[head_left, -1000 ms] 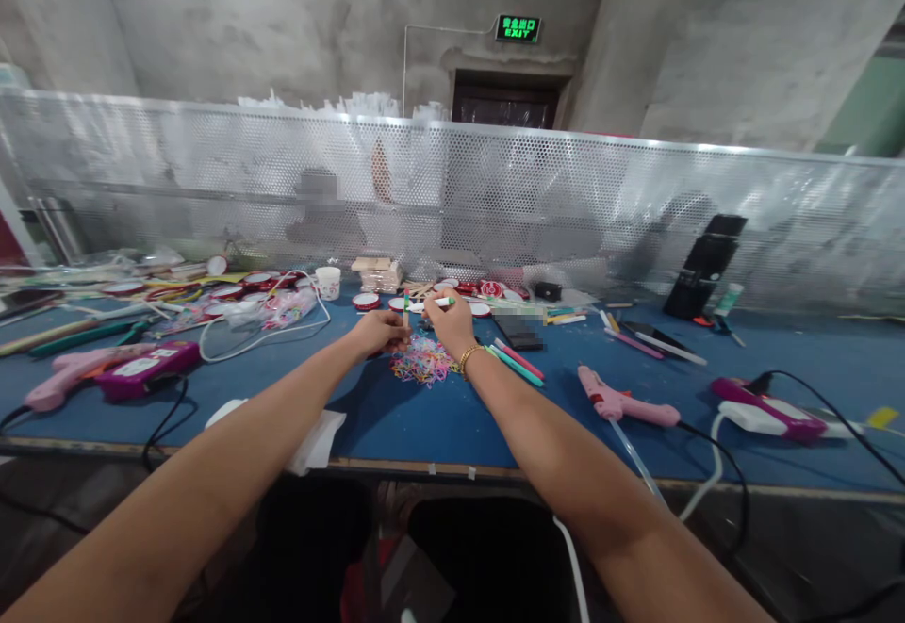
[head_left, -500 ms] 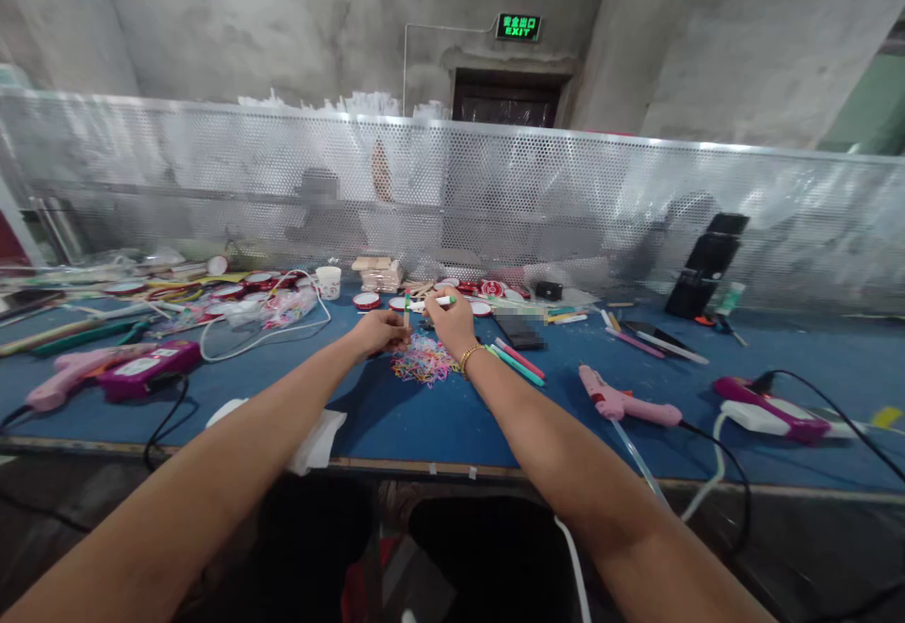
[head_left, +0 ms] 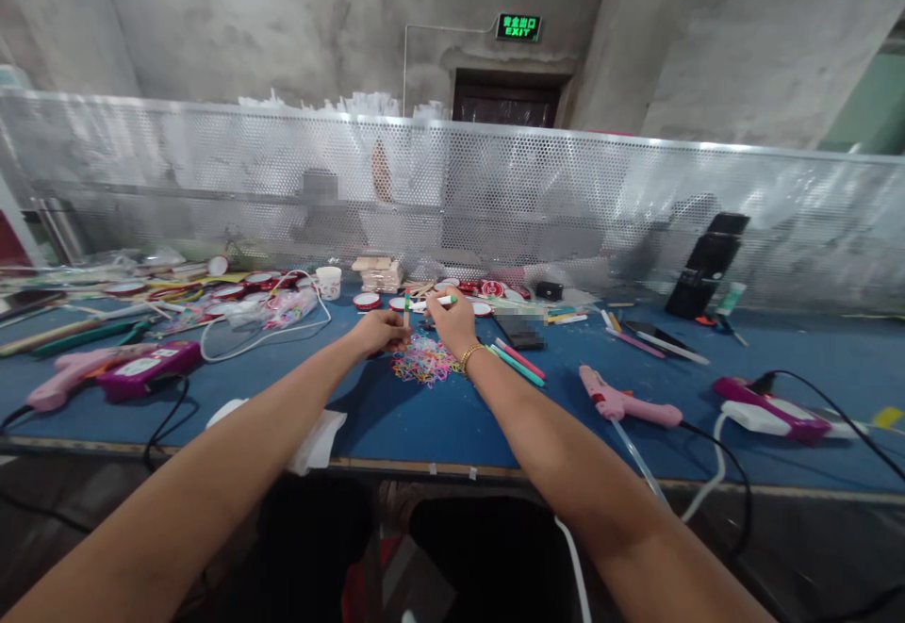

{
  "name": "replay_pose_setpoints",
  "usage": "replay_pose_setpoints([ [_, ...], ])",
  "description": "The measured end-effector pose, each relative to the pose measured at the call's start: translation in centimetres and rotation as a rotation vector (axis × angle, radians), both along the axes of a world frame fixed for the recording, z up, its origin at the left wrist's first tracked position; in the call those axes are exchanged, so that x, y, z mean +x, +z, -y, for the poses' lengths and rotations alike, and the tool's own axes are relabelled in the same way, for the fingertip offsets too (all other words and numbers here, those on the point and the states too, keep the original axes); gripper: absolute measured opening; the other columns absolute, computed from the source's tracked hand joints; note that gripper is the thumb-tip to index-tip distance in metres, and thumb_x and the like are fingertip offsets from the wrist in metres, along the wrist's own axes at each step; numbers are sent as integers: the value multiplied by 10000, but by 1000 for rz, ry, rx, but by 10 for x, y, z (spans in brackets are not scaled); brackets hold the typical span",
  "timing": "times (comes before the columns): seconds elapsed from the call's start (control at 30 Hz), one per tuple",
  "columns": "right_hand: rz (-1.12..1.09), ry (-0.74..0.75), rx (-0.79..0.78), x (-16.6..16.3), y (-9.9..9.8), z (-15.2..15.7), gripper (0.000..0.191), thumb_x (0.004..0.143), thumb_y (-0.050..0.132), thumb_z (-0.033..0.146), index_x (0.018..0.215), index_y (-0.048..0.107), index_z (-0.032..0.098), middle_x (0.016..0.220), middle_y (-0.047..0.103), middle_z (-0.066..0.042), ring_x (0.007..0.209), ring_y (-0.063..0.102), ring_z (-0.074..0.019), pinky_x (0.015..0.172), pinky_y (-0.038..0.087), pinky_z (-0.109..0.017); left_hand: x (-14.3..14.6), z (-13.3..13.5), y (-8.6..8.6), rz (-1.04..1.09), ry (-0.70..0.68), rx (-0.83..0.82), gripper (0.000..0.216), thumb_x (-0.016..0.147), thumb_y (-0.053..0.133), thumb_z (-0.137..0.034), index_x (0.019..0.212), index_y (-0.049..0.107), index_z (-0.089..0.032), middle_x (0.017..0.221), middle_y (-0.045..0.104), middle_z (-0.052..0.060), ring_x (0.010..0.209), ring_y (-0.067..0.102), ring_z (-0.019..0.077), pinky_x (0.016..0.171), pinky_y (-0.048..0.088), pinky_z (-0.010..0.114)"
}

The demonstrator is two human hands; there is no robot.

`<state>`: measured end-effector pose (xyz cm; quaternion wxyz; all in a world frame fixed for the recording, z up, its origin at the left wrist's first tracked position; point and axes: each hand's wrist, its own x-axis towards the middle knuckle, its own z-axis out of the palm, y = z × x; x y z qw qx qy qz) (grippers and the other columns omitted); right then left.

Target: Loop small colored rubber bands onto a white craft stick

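Observation:
My left hand (head_left: pixel 383 333) is closed around the lower part of a thin wooden craft stick (head_left: pixel 406 316), which stands upright with red and green colour near its top. In my right hand (head_left: pixel 454 323), a white marker pen (head_left: pixel 431 304) with green at its end lies nearly level, its tip at or very close to the stick. A gold chain bracelet circles my right wrist. Below both hands, a pile of small coloured rubber bands (head_left: pixel 425 362) rests on the blue table (head_left: pixel 417 427).
Several coloured markers (head_left: pixel 519 364) lie right of the pile. Pink glue guns (head_left: pixel 626 401) and corded power strips (head_left: pixel 774 411) flank the work area. Small red-rimmed drums (head_left: pixel 367 301), a paper cup (head_left: pixel 329 282) and bundled wooden sticks (head_left: pixel 380 274) stand along the back, before a perforated metal screen (head_left: pixel 495 199).
Both hands stay almost in place. The marker has shifted only slightly against the stick, and the green near the stick's top shows a little more.

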<state>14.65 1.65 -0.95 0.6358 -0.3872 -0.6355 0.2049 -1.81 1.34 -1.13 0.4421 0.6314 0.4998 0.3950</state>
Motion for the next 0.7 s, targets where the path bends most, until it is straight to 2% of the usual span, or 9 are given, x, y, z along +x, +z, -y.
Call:
replay_pose_setpoints([
  [0.2, -5, 29, 1, 0, 0, 2, 128, 741, 512, 313, 680, 552, 207, 595, 607, 36, 552, 510, -128, 580, 396, -240, 0, 0, 0, -2, -2, 4, 333, 538, 814, -357, 664, 597, -138, 589, 640, 18, 500, 583, 118, 500, 428, 229],
  [0.5, 5, -13, 14, 1, 0, 0, 140, 739, 510, 307, 641, 547, 214, 592, 606, 35, 563, 523, -133, 592, 402, -244, -1, -2, -1, -6, -5, 8, 330, 539, 806, -369, 664, 602, -143, 590, 639, 15, 505, 583, 117, 500, 432, 225],
  [0.7, -1, 25, 0, -1, -1, 1, 142, 743, 515, 327, 662, 535, 212, 592, 606, 37, 550, 512, -127, 579, 399, -240, 0, 1, 0, -16, -12, 3, 341, 531, 810, -380, 658, 599, -143, 563, 627, 11, 499, 573, 113, 494, 421, 220],
])
